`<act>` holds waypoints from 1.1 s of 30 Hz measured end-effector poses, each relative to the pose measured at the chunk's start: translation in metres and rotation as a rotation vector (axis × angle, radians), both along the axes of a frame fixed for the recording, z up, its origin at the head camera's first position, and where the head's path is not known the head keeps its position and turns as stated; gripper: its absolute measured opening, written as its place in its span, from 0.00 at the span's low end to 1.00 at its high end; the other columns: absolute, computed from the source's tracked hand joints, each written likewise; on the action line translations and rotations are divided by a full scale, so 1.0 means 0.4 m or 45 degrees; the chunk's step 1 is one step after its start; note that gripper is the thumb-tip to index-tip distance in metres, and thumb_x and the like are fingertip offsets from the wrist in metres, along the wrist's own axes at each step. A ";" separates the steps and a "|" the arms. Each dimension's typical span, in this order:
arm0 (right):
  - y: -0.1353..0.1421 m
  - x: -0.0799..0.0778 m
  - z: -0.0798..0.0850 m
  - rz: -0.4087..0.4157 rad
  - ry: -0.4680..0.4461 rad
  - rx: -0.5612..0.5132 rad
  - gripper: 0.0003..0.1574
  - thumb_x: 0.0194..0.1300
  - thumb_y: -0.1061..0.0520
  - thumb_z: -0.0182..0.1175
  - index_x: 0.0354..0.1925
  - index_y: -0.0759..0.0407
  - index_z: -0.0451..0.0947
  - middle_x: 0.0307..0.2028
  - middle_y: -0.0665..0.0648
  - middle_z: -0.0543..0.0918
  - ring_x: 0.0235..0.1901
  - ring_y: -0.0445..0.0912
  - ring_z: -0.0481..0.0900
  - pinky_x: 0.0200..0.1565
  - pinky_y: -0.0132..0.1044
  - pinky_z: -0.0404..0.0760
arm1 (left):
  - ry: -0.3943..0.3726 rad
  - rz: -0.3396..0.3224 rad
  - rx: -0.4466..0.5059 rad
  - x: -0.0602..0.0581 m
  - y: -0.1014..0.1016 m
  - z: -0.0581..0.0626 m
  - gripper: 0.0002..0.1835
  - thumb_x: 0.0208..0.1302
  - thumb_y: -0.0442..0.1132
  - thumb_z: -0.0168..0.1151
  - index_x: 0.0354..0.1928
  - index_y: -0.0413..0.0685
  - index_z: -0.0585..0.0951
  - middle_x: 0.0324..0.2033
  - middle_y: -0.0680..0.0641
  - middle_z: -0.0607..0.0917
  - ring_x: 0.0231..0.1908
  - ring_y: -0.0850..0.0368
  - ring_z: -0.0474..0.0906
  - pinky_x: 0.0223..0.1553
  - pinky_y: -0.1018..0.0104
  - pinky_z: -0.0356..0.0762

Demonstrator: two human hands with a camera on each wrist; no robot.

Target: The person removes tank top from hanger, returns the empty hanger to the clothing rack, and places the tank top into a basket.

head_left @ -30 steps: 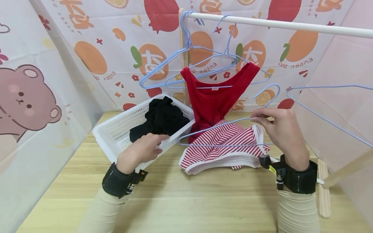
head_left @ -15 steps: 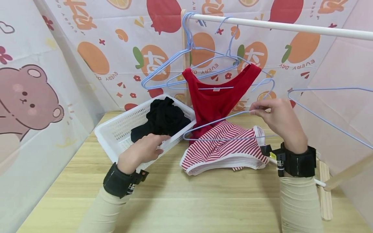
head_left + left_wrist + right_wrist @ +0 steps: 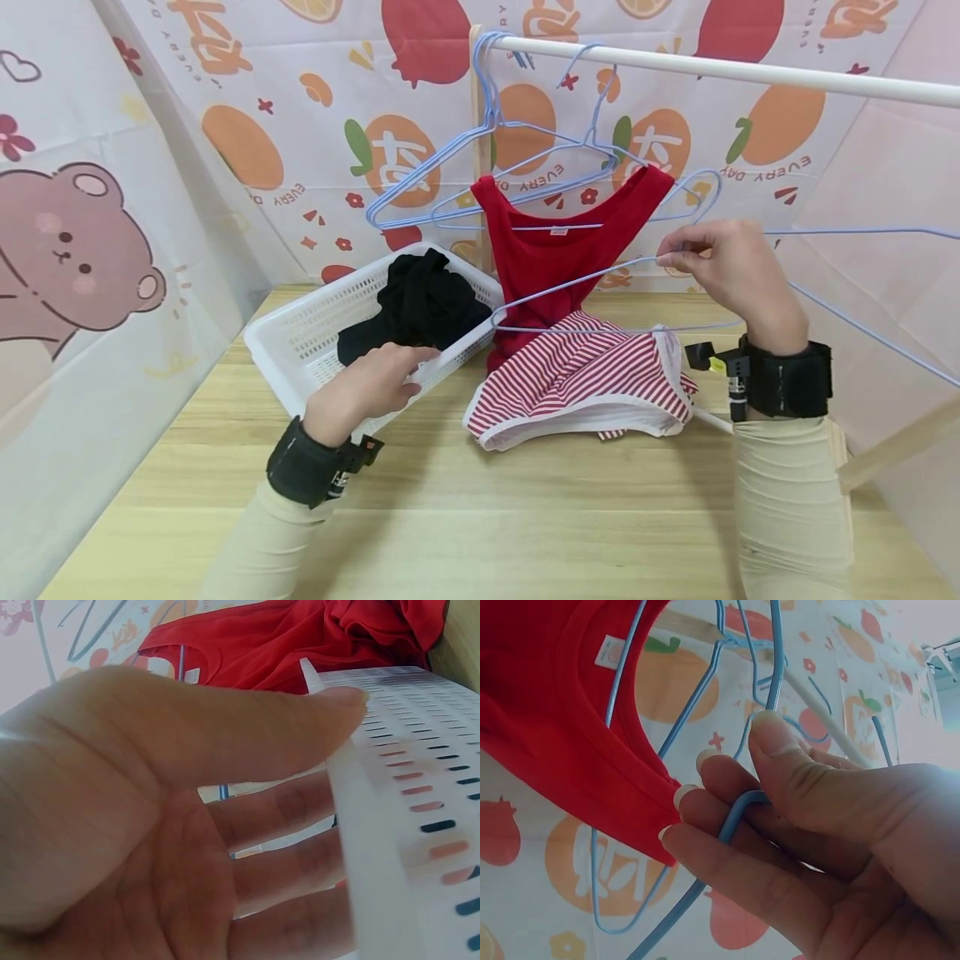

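Observation:
My right hand (image 3: 735, 275) pinches a blue wire hanger (image 3: 555, 292) near its neck, its hook pointing up past the fingers. In the right wrist view, thumb and fingers (image 3: 772, 735) close around the hanger's wire (image 3: 664, 926). The held hanger's lower bar overlaps the red tank top (image 3: 540, 267), which hangs on another blue hanger. Red-and-white striped underpants (image 3: 577, 383) with white trim lie on the table below. My left hand (image 3: 367, 387) grips the near rim of a white plastic basket (image 3: 273, 333), the thumb on one side and fingers on the other. Black clothing (image 3: 427, 300) lies bunched inside.
Several blue hangers (image 3: 442, 171) hang at the left end of a white rail (image 3: 712, 73) above the table (image 3: 450, 533). Another hanger (image 3: 877, 333) hangs at the right. A wooden rack foot (image 3: 900, 446) stands at the right edge. Printed curtains surround the table.
My right hand has risen with the hanger, moving up and slightly right toward the rail. My left hand stays on the basket rim; the clothes stay in place.

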State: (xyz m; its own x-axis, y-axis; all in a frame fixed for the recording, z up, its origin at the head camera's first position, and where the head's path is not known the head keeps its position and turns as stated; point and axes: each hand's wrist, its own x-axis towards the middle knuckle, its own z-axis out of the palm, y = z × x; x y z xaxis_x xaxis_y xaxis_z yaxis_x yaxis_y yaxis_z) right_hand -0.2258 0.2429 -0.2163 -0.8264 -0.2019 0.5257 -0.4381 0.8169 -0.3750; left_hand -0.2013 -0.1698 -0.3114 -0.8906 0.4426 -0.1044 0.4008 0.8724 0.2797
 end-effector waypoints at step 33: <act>0.070 -0.091 0.167 -0.030 -0.297 0.038 0.18 0.64 0.58 0.73 0.49 0.66 0.88 0.35 0.62 0.91 0.27 0.28 0.83 0.36 0.22 0.74 | 0.005 -0.003 -0.009 -0.001 0.001 0.002 0.27 0.66 0.30 0.68 0.68 0.44 0.78 0.53 0.39 0.88 0.48 0.48 0.85 0.50 0.51 0.85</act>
